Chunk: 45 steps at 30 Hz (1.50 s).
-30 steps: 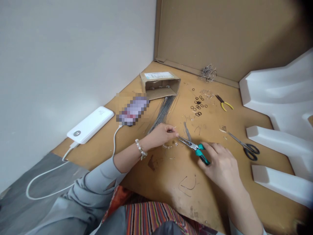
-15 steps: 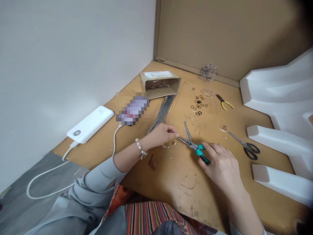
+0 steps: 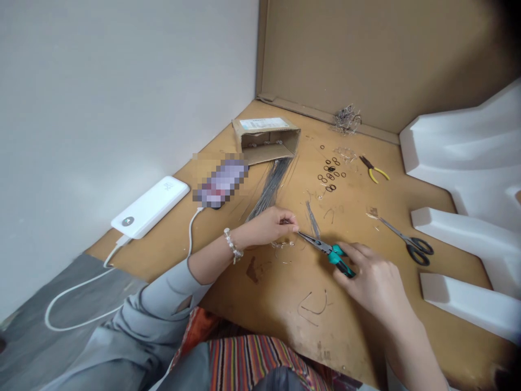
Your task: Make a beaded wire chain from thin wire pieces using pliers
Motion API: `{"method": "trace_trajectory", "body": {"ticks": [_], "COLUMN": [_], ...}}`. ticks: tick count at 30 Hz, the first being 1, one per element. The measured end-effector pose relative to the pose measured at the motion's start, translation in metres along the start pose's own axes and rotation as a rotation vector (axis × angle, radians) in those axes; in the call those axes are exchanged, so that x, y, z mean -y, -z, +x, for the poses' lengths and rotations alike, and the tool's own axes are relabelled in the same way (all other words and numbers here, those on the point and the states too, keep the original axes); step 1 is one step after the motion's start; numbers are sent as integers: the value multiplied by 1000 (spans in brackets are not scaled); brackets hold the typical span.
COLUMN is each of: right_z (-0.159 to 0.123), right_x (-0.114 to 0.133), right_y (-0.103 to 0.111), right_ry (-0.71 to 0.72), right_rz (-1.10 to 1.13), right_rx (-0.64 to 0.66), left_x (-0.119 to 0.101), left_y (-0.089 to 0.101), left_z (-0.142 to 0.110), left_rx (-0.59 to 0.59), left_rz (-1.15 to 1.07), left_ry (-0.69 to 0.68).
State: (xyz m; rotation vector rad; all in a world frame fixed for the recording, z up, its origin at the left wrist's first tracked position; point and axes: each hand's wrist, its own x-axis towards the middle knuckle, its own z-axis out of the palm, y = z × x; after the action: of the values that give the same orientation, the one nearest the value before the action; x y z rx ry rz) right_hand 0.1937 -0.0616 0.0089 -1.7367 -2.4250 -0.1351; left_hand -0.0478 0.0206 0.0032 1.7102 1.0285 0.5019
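- My right hand (image 3: pixel 372 279) is wrapped round the teal grips of a pair of slim needle-nose pliers (image 3: pixel 328 251), fingers closed on the handles, on the near right of the brown cardboard work surface (image 3: pixel 407 195).
- The plier tips point left and meet my left hand (image 3: pixel 266 225) at its fingertips; whether the nose is clamped on anything I cannot tell.
- My left-hand fingers are pinched narrow, thumb to forefinger, on a small piece of thin bent wire that is too fine to make out clearly. A beaded bracelet (image 3: pixel 233 247) sits on that wrist.
- Just beside and below the pinch lie a few loose curls of thin silver wire (image 3: pixel 283 247).
- Far from my left hand, a bundle of long straight grey wires (image 3: pixel 271 187) fans out of a small open cardboard box (image 3: pixel 264 138).
- Far right of centre, small dark rings (image 3: pixel 330 175) are scattered, with yellow-handled pliers (image 3: pixel 373 170) to their right.
- Black-handled scissors (image 3: pixel 409 241) lie to the right, well apart from my right hand.
- A white power bank (image 3: pixel 150 206) lies at the left edge with its white cable (image 3: pixel 73 293).
- A tangle of wire scraps (image 3: pixel 347 118) lies by the far cardboard wall.
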Motion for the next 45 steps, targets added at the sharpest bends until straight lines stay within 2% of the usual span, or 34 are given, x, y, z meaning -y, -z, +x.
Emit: {"method": "trace_trajectory", "body": {"ticks": [9,14,16,18,22,27,32,39,45], "right_z": [-1,1,3,6,12,17,17,15,13], "right_x": [-4,-5,-6,-5,7,27,33,34,33], "right_y": [6,6,4,3,-1,-9,-9,-7,-6], "right_ry": [-50,-109,-133,-200,-388,-465,-489,-426,-410], "right_rz": [116,187,308,483,857,1224,1325,1218,1186], "right_rx": [140,154,145,124,77,39,20,-103,-148], "left_x": [-1,4,7,10,9,7,5,2,1], "left_y": [0,-4,-7,-10,-17,-22,-28,-36,-36], "left_z": [-1,2,4,5,5,3,1,-2,-4], "left_rx": [75,12,-48,-58,80,184,154,106,92], "left_rz": [-55,-112,-207,-404,-793,-949,-887,-599,-558], "left_ry": [-56,4,52,119,201,231,210,45,-6]}}
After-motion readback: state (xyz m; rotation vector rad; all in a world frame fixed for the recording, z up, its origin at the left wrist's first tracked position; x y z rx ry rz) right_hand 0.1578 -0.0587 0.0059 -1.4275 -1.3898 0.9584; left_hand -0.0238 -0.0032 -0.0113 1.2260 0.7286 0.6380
